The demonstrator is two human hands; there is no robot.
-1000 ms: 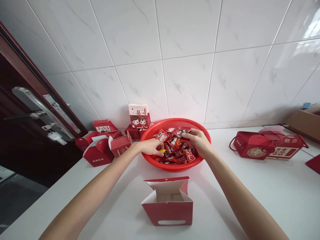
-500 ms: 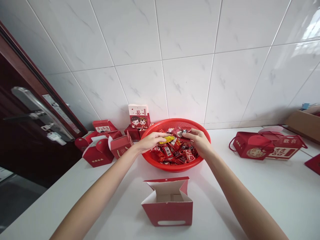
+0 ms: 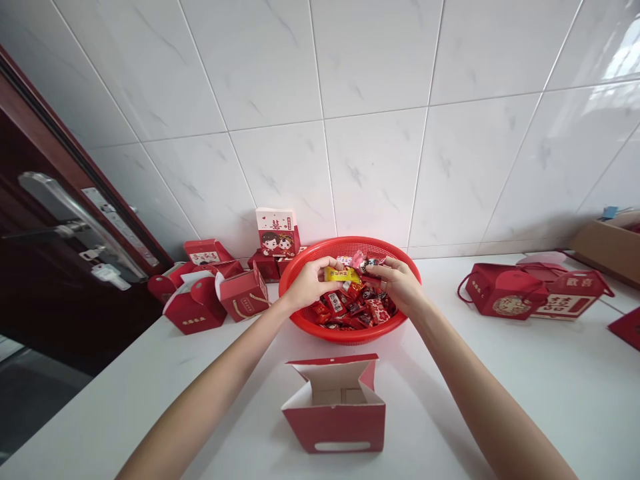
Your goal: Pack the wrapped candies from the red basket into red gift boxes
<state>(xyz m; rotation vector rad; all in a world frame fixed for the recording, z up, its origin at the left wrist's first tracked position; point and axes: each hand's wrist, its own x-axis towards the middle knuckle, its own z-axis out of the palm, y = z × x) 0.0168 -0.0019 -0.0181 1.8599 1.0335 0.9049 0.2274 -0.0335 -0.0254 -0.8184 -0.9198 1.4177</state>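
A red plastic basket [image 3: 350,337] filled with wrapped candies [image 3: 350,310] stands against the tiled wall. Over its left half, my left hand [image 3: 309,285] is closed on a yellow candy [image 3: 342,275]. My right hand [image 3: 400,283], above the basket's right half, pinches dark red wrapped candy [image 3: 374,263]; how many pieces it holds is hard to tell. The two hands nearly meet over the basket. In front of the basket, a red paper box [image 3: 335,427] stands with its top open and its white inside showing.
Several red gift boxes [image 3: 195,307] are grouped at the left, near a door handle [image 3: 65,207]. A square printed box [image 3: 277,233] stands by the wall. At the right are more red boxes [image 3: 505,293] and a cardboard box [image 3: 607,247].
My left hand has moved slightly right with the yellow candy, which now shows more fully. My right hand has barely shifted. The open box has stayed in place.
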